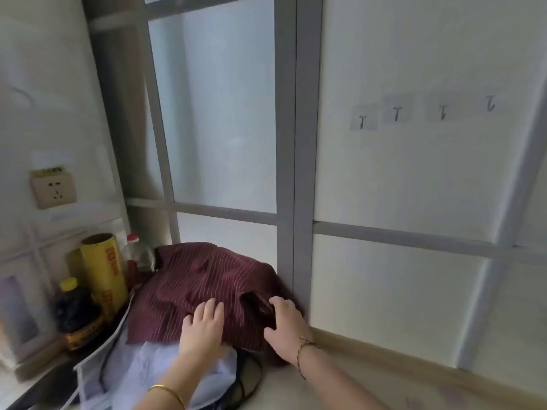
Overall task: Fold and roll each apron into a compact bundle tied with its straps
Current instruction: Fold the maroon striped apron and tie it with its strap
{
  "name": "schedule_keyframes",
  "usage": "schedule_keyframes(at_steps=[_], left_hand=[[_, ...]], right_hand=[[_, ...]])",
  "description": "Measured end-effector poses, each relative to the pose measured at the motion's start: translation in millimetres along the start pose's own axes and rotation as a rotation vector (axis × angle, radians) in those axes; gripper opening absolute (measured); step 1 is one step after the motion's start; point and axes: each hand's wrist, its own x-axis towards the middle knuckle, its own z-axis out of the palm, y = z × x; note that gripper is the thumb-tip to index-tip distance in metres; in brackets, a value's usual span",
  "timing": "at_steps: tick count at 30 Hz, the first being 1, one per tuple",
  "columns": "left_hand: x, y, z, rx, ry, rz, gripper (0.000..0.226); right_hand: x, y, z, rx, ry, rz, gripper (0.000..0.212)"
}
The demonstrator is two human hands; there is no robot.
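A dark red pinstriped apron (pixel 207 279) lies crumpled on the counter against the window frame. My left hand (pixel 204 329) rests flat on its near edge, fingers spread. My right hand (pixel 285 324) lies on the apron's right side beside a dark fold or strap (pixel 260 306), fingers slightly bent. Under and in front of the red apron lies a pale lavender apron (pixel 142 371) with dark straps (pixel 248 377) trailing to the right.
At the left stand a yellow roll of cling film (pixel 103 276), a dark sauce bottle (pixel 74 312) and a red-capped bottle (pixel 137 253). A wall socket (pixel 53 190) sits above them. Several adhesive hooks (pixel 396 113) hang on the right panel.
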Motion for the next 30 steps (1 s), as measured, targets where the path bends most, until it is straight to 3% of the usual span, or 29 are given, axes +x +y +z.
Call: schedule_keyframes(at_steps=[3,10,14,16,20,22,26,30], left_hand=[[13,-10,25,0.113,-0.074,-0.006,0.078],[58,-39,37,0.049,0.226,0.178,0.048],[78,-41,6,-0.102,0.265,0.255,0.034],[85,-37,-10,-0.223,0.301,0.277,0.018],[84,-17,-50,-0.498,0.337,0.306,0.016],[82,-4,-72,-0.601,0.344,0.309,0.019],[75,26,-103,-0.804,0.295,0.302,0.022],[58,66,-120,-0.825,0.278,0.363,0.023]], right_hand=[[22,-4,20,-0.005,-0.068,0.037,0.066],[72,-2,65,0.024,-0.151,0.114,0.085],[90,-2,77,0.064,-0.116,0.137,0.102],[95,-6,79,0.103,-0.057,0.14,0.094],[97,-20,62,0.363,0.31,0.109,0.032],[92,-26,38,0.518,0.462,0.077,0.017],[68,-25,-9,0.682,0.604,0.078,0.016],[32,-8,-48,0.808,0.58,0.189,0.026]])
